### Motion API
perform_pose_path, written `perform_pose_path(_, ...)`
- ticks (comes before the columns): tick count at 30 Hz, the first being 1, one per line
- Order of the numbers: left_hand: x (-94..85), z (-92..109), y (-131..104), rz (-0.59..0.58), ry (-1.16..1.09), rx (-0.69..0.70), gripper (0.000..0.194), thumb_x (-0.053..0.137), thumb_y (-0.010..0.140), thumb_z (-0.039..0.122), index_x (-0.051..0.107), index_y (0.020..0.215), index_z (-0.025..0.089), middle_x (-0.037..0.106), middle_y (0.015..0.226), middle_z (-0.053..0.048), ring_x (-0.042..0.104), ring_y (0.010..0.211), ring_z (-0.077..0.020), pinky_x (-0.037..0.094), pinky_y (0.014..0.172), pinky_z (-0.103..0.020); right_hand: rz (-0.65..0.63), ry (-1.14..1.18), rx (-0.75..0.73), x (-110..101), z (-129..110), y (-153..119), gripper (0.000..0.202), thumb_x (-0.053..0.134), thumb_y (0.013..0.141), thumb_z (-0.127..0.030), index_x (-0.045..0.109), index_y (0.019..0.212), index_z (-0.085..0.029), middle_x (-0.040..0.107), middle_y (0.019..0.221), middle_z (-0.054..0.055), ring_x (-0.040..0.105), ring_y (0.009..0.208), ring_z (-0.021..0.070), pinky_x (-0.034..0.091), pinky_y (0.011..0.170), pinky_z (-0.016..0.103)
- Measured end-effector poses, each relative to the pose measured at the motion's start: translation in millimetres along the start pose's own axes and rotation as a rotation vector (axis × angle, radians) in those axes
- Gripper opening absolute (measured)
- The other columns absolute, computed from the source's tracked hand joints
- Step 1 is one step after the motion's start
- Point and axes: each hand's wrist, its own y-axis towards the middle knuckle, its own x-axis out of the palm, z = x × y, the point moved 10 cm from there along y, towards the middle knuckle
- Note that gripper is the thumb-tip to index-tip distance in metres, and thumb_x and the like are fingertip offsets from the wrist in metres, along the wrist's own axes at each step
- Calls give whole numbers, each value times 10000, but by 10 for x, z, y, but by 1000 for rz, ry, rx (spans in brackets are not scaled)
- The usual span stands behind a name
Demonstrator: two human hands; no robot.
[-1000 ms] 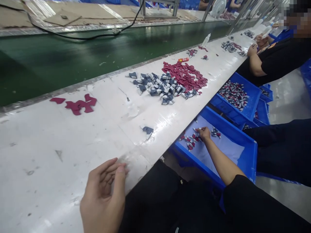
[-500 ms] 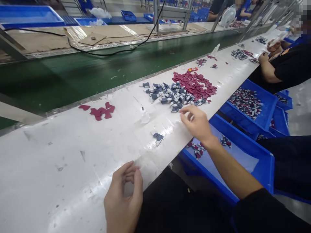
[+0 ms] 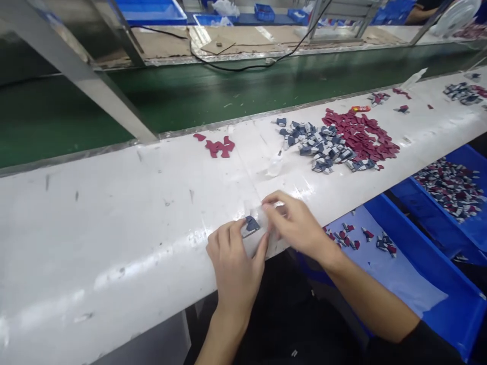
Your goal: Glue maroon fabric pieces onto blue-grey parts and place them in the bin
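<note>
A dark blue and white piece is at the fingertips of my left hand, near the front edge of the white table. The left fingers are curled, with the thumb apart from them. My right hand is just to the right, its thumb and index finger pinched; what lies between them is too small and blurred to make out. Beyond the hands sit a heap of blue and white pieces and, touching it, a heap of dark red pieces. A small translucent bottle lies left of them.
Several red pieces lie at the table's far side. A blue tray with a few joined pieces stands below the front edge at the right, beside a fuller tray. A metal post rises at the far left.
The view has turned left. Both hands have come together at the lone blue and white piece; my right hand has left the edge of the heap.
</note>
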Motion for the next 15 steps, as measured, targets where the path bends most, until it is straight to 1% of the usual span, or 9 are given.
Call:
perform_pose_path(2,5,11,-12,18,53,-22,451,761,1036,512,638,1318,182,720,1167,-136,609,1104,-347,494,902,-468,201,26,10,-289,75,157,88,615,1028,-329,627,1066,-250,712,916,29,650,641,188,543,572,344)
perform_pose_path(3,1,17,-12,29,64,-29,434,755,1042,502,638,1306,177,723,1151,-135,609,1089,-345,482,891,-461,337,-16,-32,-472,82,250,128,645,980,-287,616,1098,-248,718,1037,49,654,698,180,579,648,360)
perform_pose_path(4,-8,14,-10,41,69,-43,408,749,1049,480,638,1293,173,724,1136,-133,608,1080,-343,473,886,-456,445,-90,-89,-617,71,350,255,703,920,-259,612,1158,-245,703,1177,75,659,776,180,613,763,394)
perform_pose_path(5,-18,11,-7,49,70,-55,363,740,1057,443,641,1274,170,724,1121,-130,606,1073,-340,467,884,-451,504,-169,-139,-703,62,463,385,767,865,-259,613,1218,-243,667,1292,102,660,864,196,624,876,437)
perform_pose_path(7,-46,-3,-3,56,68,-72,263,728,1064,368,650,1219,170,722,1092,-121,602,1063,-331,456,875,-438,459,-282,-220,-696,50,708,419,846,839,-318,631,1192,-248,638,1337,120,652,1042,262,603,1014,509)
perform_pose_path(10,-93,-36,-9,34,67,-66,177,741,1054,303,663,1154,180,726,1056,-100,600,1045,-313,440,867,-425,269,-252,-325,-517,-50,799,258,764,995,-447,618,1114,-271,665,1111,73,643,1108,307,591,1027,527)
perform_pose_path(12,-135,-87,-19,16,62,-67,183,771,1035,288,677,1153,185,730,1046,-86,595,1048,-309,441,888,-429,112,-170,-341,-347,-155,633,235,678,1086,-502,606,1143,-285,654,1022,42,662,1016,283,605,962,486)
perform_pose_path(14,-165,-145,-29,1,35,-68,201,799,1019,281,694,1164,190,729,1049,-78,590,1064,-308,449,919,-436,-44,-132,-293,-165,-225,372,252,704,1091,-507,617,1185,-290,654,1012,32,666,911,252,610,854,434)
perform_pose_path(15,-173,-171,-32,-4,14,-68,209,810,1013,281,701,1168,193,728,1047,-75,589,1070,-307,454,932,-437,-94,-97,-265,-105,-248,236,309,753,1071,-487,609,1270,-301,667,1034,29,672,883,240,607,799,407)
